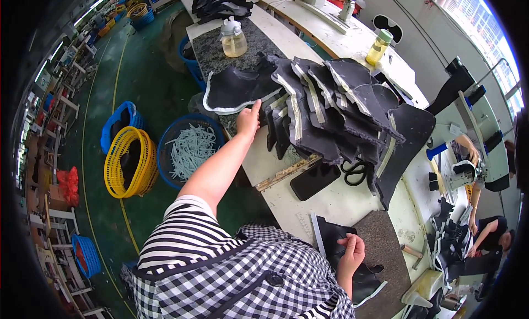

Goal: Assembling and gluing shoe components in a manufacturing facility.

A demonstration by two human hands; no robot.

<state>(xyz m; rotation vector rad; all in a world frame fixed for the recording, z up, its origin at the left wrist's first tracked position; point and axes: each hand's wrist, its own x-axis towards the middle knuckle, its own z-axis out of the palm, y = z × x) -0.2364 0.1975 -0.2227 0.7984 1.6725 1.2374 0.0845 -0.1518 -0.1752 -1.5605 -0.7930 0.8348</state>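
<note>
My left hand (249, 120) reaches out to a black material piece (237, 87) with a white strip along its edge. The thumb lies at that strip, with the other fingers curled close by the edge. Beside it, a stack of similar black pieces (325, 104) with pale strips covers much of the bench. My right hand (351, 255) is closed in a pinch over another black piece (333, 236) with white edges, lying on a dark stone slab (386, 247). What sits between those fingertips, if anything, cannot be made out.
A black phone (315, 180) and black-handled scissors (354, 173) lie by the stack; a hammer (417, 255) is right of the slab. A clear jug (233, 38) and a yellow bottle (379, 47) stand farther off. Floor baskets (130, 163) stand left. Another person (487, 236) works at right.
</note>
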